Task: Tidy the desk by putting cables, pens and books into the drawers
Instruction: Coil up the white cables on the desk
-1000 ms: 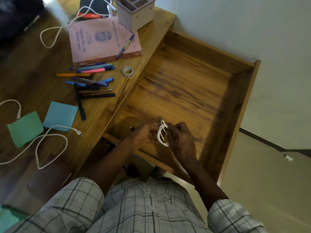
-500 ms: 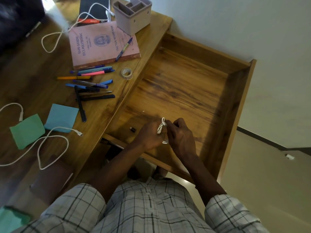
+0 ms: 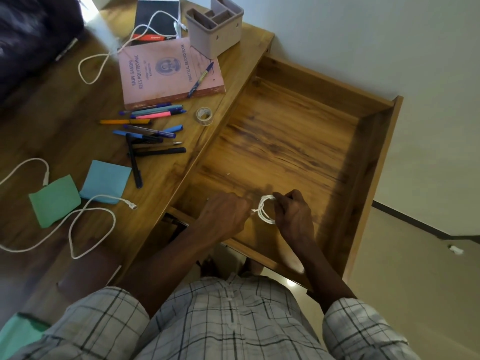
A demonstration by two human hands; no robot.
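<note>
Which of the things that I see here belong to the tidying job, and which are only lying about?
Belong to the job: coiled cable, gripped by left hand and right hand; loose cable; pens; pink book; black notebook; open drawer.

Only lying about: tape roll; pen holder; blue cloth; green cloth.

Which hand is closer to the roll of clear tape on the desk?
Left. The left hand lies toward the person from the tape roll; the right hand is farther right, gripping the coiled white cable.
</note>
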